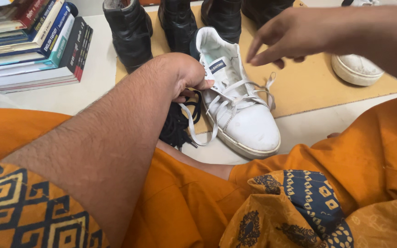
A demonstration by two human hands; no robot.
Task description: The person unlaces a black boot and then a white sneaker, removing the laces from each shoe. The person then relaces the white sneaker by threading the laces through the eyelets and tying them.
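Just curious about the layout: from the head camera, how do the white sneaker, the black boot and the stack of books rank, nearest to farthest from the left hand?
1. White sneaker, touched by the left hand.
2. Black boot, just behind.
3. Stack of books, far left.

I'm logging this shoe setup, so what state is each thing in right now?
White sneaker: upright on the mat's edge, laces loose and untied.
Black laces: bunched beside the sneaker, under the left hand.
Left hand: closed, gripping the sneaker's side.
Right hand: open, hovering above the mat, fingers spread.
Black boots: standing upright.
Books: stacked flat.
Second sneaker: on the mat, partly hidden.
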